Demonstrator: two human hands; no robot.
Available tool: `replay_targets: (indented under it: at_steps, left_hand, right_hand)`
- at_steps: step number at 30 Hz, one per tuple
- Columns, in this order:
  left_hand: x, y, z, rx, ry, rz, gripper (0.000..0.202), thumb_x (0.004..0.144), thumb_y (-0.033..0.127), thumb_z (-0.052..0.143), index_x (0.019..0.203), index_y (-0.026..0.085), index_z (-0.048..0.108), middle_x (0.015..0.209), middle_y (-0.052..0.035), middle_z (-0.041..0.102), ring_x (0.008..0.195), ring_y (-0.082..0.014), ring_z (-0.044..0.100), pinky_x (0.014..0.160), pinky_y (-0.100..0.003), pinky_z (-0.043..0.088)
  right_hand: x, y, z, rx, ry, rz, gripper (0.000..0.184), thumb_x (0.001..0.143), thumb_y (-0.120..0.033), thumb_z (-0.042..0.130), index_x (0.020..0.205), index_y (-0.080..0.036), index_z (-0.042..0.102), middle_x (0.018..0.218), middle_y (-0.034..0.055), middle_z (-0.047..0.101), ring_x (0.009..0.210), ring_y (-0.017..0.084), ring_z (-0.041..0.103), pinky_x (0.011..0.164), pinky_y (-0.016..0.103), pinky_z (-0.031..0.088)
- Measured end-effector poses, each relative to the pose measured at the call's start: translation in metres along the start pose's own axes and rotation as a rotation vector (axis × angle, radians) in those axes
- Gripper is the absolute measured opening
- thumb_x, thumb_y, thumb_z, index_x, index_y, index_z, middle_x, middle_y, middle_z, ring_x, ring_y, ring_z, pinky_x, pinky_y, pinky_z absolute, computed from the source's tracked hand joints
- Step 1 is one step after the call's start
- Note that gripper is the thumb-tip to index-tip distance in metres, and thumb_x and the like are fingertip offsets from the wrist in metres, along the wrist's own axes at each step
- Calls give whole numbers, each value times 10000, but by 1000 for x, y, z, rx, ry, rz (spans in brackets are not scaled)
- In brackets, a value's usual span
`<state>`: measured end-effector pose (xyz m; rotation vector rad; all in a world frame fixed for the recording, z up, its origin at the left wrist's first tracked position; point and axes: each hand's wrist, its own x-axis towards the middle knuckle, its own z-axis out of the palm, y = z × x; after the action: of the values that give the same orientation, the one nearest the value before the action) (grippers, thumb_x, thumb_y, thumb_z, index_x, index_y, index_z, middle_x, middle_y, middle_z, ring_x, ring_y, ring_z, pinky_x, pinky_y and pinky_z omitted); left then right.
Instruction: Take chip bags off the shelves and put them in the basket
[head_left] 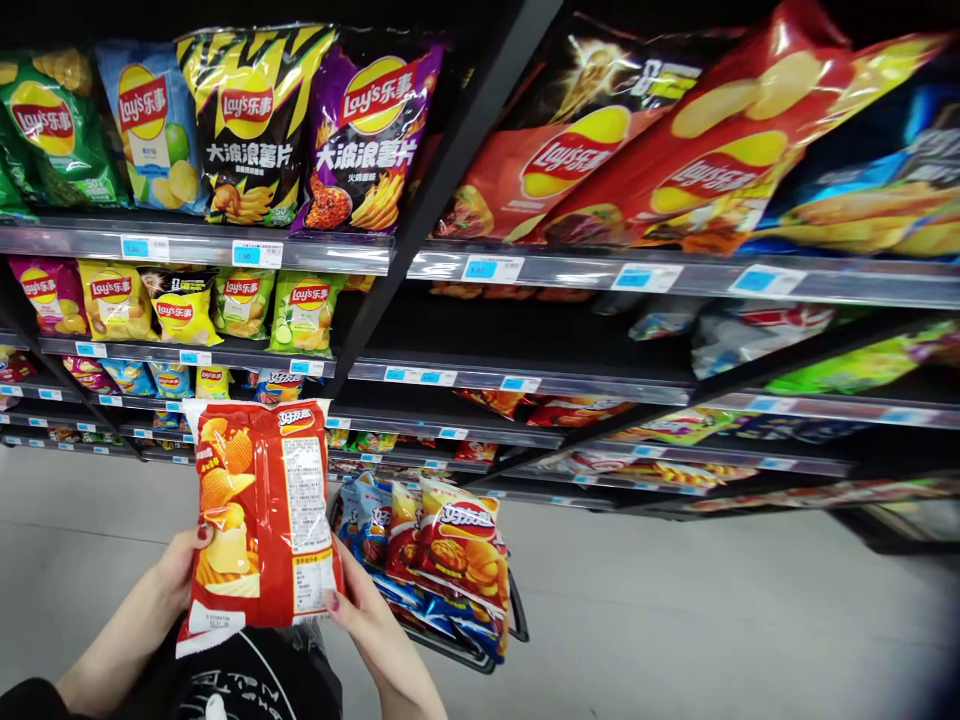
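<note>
Beside the basket (pixel 469 655), left hand (pixel 176 578) and right hand (pixel 361 608) clasp the bag (pixel 259 510) by its sides; seemingly light, slippery, crushable.

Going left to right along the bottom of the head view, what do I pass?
left hand → red chip bag, held in both hands → right hand → black basket holding piled chip bags.
</note>
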<state>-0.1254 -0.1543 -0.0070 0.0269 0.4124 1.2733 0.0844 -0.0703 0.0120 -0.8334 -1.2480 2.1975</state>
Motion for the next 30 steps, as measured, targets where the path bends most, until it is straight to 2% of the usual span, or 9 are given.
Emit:
replay_targets:
  at_steps: [4, 7, 16, 20, 25, 30]
  left_hand:
    - [0, -1, -1, 37, 2, -5, 315, 662, 206, 667, 961, 110, 670, 873, -90, 744, 973, -295, 637, 973, -410, 414]
    - [0, -2, -2, 46, 19, -4, 386, 646, 214, 680, 1012, 95, 649, 882, -107, 741, 1008, -310, 617, 984, -419, 400]
    - [-3, 2, 2, 64, 88, -32, 310, 603, 222, 712, 887, 102, 680, 854, -141, 739, 1007, -332, 614, 970, -413, 408]
    - [-2, 4, 6, 56, 78, -26, 358, 585, 227, 733, 922, 117, 680, 822, -111, 747, 979, -319, 631, 960, -407, 422]
    - [0, 5, 4, 53, 38, -21, 238, 589, 243, 741, 793, 125, 707, 780, -72, 752, 917, -291, 660, 952, -388, 435]
    - [0, 6, 1, 59, 40, -12, 270, 614, 244, 716, 844, 105, 697, 840, -110, 745, 980, -306, 633, 975, -399, 412]
  right_hand:
    - [1, -1, 0, -31, 13, -13, 609, 617, -522, 703, 1132, -231, 561, 1165, 99, 607, 1073, 270, 553, 913, 392, 438]
    - [1, -6, 5, -24, 30, -17, 570, 613, -498, 717, 1094, -221, 589, 1121, 92, 632, 1037, 272, 572, 898, 394, 448]
    - [3, -9, 10, -25, 10, -53, 480, 651, -423, 712, 1067, -212, 601, 1065, 79, 662, 963, 265, 606, 854, 398, 476]
    - [4, -10, 13, -55, 31, -61, 446, 644, -434, 709, 1018, -207, 620, 1023, 74, 677, 919, 262, 617, 801, 376, 502]
    - [6, -9, 15, -60, 84, -20, 470, 608, -510, 710, 975, -223, 642, 1049, 70, 671, 830, 246, 627, 667, 329, 530]
    - [9, -8, 16, -35, 121, -34, 498, 593, -493, 733, 999, -222, 638, 1046, 70, 671, 897, 259, 617, 756, 359, 516]
